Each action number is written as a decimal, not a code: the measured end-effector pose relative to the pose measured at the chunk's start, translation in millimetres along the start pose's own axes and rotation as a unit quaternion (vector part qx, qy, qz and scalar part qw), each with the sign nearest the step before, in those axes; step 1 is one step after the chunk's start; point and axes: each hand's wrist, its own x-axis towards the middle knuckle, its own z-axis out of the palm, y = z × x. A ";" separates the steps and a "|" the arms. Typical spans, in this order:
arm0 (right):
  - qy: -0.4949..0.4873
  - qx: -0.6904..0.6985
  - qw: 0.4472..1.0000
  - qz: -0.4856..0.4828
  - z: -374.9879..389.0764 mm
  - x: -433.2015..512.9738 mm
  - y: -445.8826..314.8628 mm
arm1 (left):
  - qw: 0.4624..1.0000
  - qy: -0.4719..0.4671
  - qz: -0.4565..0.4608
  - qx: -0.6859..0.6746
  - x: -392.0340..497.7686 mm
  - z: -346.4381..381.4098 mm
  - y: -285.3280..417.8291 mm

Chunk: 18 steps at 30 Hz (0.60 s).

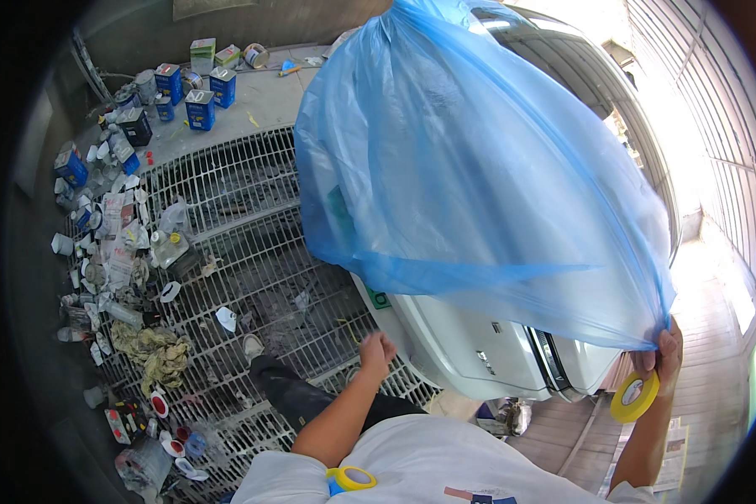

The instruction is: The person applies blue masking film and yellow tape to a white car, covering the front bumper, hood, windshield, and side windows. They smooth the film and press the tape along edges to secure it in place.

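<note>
A translucent blue plastic sheet (pixel 466 164) billows over the rear of a white car (pixel 460 334). My right hand (pixel 664 353) pinches a gathered corner of it, at the car's right-hand end in view. A roll of yellow masking tape (pixel 634 397) hangs at the same hand, just below the fingers. My left hand (pixel 378 356) is curled into a loose fist beside the car's near left corner, apart from the sheet; nothing shows in it, though it is slightly blurred. Another yellow tape roll (pixel 355 479), with something blue beside it, rests against my shirt.
Metal floor grating (pixel 246 252) lies left of the car, my shoe (pixel 252 347) on it. Blue paint cans (pixel 200 110), paper cups, newspaper (pixel 118 242), a crumpled cloth (pixel 152 356) and a plastic jug (pixel 170 247) litter the left side. Newspaper sheets (pixel 674 457) lie by my right arm.
</note>
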 end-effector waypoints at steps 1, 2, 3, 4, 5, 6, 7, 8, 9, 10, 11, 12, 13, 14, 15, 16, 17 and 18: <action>-0.016 0.006 1.000 0.001 1.3 0.1 0.8 | 0.997 -0.046 0.054 -0.003 -5.0 19.1 20.9; -0.036 0.010 0.999 0.008 3.1 -0.5 0.2 | 0.990 -0.112 0.081 0.007 -9.1 43.5 43.0; -0.043 0.007 0.999 0.002 5.6 -1.3 0.2 | 0.983 -0.151 0.102 0.027 -12.2 70.5 63.8; -0.038 0.004 0.999 0.003 8.5 -2.3 -0.3 | 0.985 -0.135 0.039 0.097 -17.3 100.1 77.2; -0.034 0.008 0.999 0.003 11.6 -4.2 -1.3 | 0.978 -0.147 0.018 0.146 -23.7 125.5 83.2; -0.045 0.028 0.999 -0.009 14.6 -4.9 -1.9 | 0.979 -0.121 -0.011 0.162 -30.0 140.8 85.4; -0.029 0.041 0.999 0.000 17.5 -7.1 -3.8 | 0.979 -0.118 -0.010 0.164 -30.4 154.0 87.4; -0.031 0.033 0.999 0.002 19.7 -6.8 -4.4 | 0.979 -0.113 -0.010 0.167 -26.7 161.2 88.0; -0.038 0.034 0.999 0.004 21.8 -7.8 -5.9 | 0.986 -0.103 -0.020 0.126 -19.8 163.5 85.8; -0.045 0.031 0.998 0.014 22.7 -7.4 -6.2 | 0.992 -0.092 -0.030 0.083 -7.1 165.8 84.7; -0.040 0.029 0.999 0.007 23.4 -7.1 -6.7 | 0.995 -0.081 -0.043 0.039 8.0 164.4 81.6; -0.033 0.024 0.999 0.010 23.5 -7.0 -6.1 | 0.997 -0.063 -0.041 -0.005 26.7 159.1 78.6; -0.032 0.035 0.999 0.006 23.2 -6.2 -5.9 | 0.997 -0.044 -0.036 -0.049 49.2 153.2 83.2; -0.030 0.021 0.999 0.010 22.7 -5.8 -5.1 | 0.995 -0.019 -0.032 -0.091 71.6 146.6 90.3; -0.032 0.021 0.999 0.011 21.7 -5.1 -4.4 | 0.994 -0.034 -0.037 -0.100 92.3 138.7 97.2; -0.040 0.027 0.999 0.013 20.6 -5.0 -3.7 | 0.992 -0.040 -0.046 -0.109 110.5 129.7 103.7; -0.040 0.016 0.999 0.011 19.2 -5.0 -2.8 | 0.991 -0.029 -0.050 -0.118 125.1 122.4 106.0; -0.045 0.012 0.999 0.009 17.7 -4.6 -2.5 | 0.990 -0.067 -0.058 -0.108 136.2 117.6 105.9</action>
